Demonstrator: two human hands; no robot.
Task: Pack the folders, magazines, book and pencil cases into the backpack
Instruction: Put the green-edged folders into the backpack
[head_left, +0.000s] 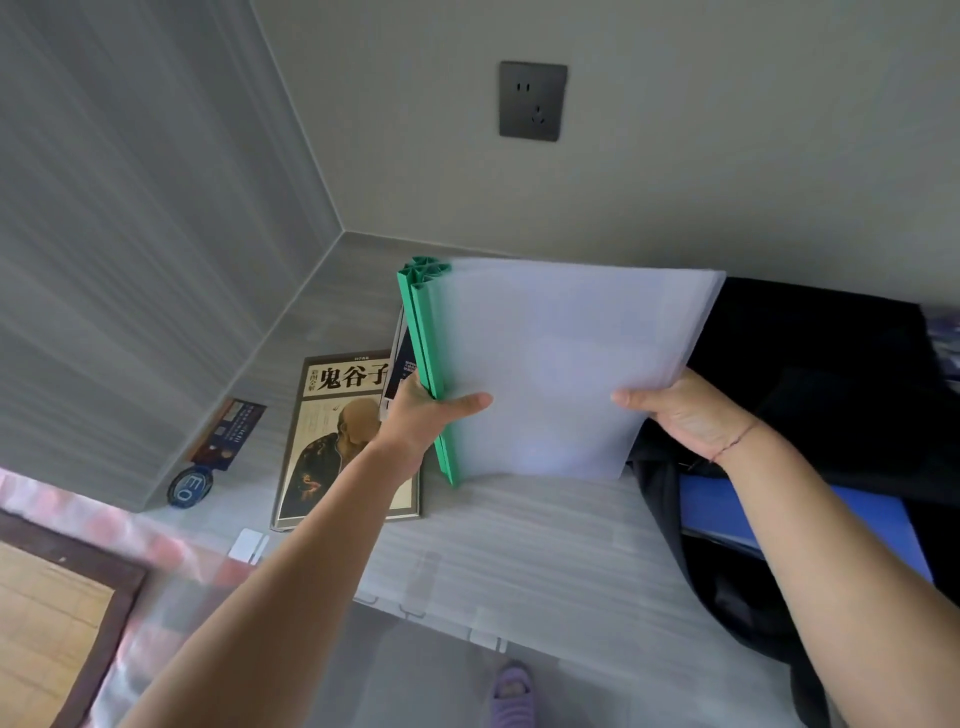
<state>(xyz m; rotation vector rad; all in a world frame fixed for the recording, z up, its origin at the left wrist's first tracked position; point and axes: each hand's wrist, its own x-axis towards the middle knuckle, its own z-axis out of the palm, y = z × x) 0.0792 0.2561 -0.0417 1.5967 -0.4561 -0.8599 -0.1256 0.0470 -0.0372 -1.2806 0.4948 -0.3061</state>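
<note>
- The clear folders (561, 364), a stack with green spines, are in the air, tilted and held just left of the black backpack (831, 364). Their right edge overlaps the bag's near side.
- The left hand (421, 415) grips the green spines on the side away from the backpack, with the thumb laid across the front sheet and the fingers curled behind.
- The right hand (680, 415) pinches the stack's edge nearest the backpack. The thumb is on top and the fingers underneath are hidden.
- Progress looks early to middling, and this stack is not yet inside.
- The backpack lies open on the table (519, 545), and a blue folder (727, 512) shows in its mouth. That item looks packed, though how deep it sits is hard to tell.
- Nothing else can be made out inside, as the interior is dark.
- Left to pack: the book (322, 447) with the portrait cover lies flat on the table, well left of the backpack and beyond the lifted folders.
- A dark magazine (401, 358) peeks out just behind the green spines, also left of the backpack, and is not packed either.
- No pencil cases can be identified. A blurred purplish shape at the backpack's far right edge is too unclear to name.
- Farther left of the backpack, against the side wall, lie a bookmark (228, 434) and a blue oval badge (189, 486).
- A wall socket (532, 101) sits above and left of the backpack, and a purple slipper (511, 691) shows below the table edge.
</note>
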